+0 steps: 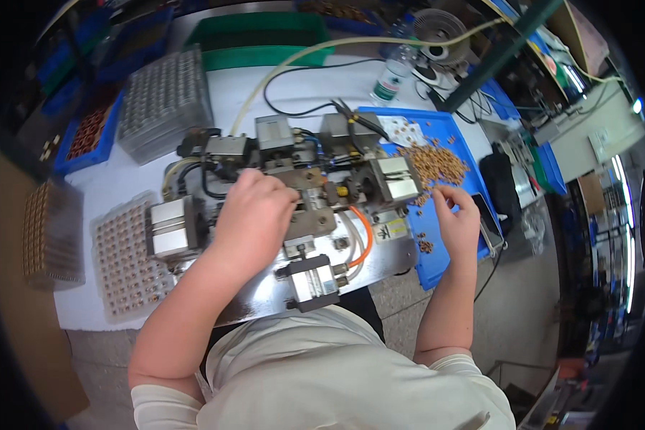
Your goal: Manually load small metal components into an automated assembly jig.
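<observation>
My left hand (249, 215) rests over the middle of a bench-top machine (309, 197), its fingers bent and closed at the central metal block. Whatever those fingertips grip is hidden behind the hand. To the right, my right hand (457, 218) is above the blue tray (437, 269), beside a heap of small copper-coloured parts (436, 165). Its thumb and forefinger are pinched together; anything between them is too small to make out. Silver cylinder blocks surround the machine's centre, and an orange hose (368, 236) curves along its front right.
Left of the machine lies a clear tray (129, 261) with rows of small parts. Behind it stand stacked clear trays (163, 104) and a green bin (258, 39). Pliers (352, 122) lie on the machine; a plastic bottle (393, 77) stands behind. A phone-like dark object (486, 218) sits at the blue tray's right edge.
</observation>
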Demonstrator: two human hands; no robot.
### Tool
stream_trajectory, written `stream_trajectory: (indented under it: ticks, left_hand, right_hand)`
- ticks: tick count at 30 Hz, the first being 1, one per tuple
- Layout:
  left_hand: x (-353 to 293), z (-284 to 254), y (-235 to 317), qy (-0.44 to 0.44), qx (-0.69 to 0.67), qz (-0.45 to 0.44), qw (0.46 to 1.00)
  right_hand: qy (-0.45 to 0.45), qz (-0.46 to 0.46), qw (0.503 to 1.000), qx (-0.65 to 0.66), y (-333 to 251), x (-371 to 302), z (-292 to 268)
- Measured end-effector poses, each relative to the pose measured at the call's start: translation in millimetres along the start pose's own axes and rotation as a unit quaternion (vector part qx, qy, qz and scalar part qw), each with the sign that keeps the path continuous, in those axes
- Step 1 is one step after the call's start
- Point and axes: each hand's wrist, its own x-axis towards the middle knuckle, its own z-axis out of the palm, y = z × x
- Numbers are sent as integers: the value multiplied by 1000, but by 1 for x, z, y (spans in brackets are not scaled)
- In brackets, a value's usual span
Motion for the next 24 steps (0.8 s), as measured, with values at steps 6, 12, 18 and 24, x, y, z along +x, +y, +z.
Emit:
stream_trajectory:
  ticks: [6,12,18,24]
  left_hand:
    - [4,6,2,6,51,28,998]
    - [2,-6,9,59,60,20,996]
    - [-34,-73,-3,171,12,-98,980]
    - [-149,-127,-37,209,-94,-482,846]
  right_hand:
    - [-113,154,953,-233,51,-21,-13]
    - [-124,171,949,-232,62,-20,21]
    - [-119,118,973,-161,99,-25,15]
    - [4,68,972,-224,108,-9,-14]
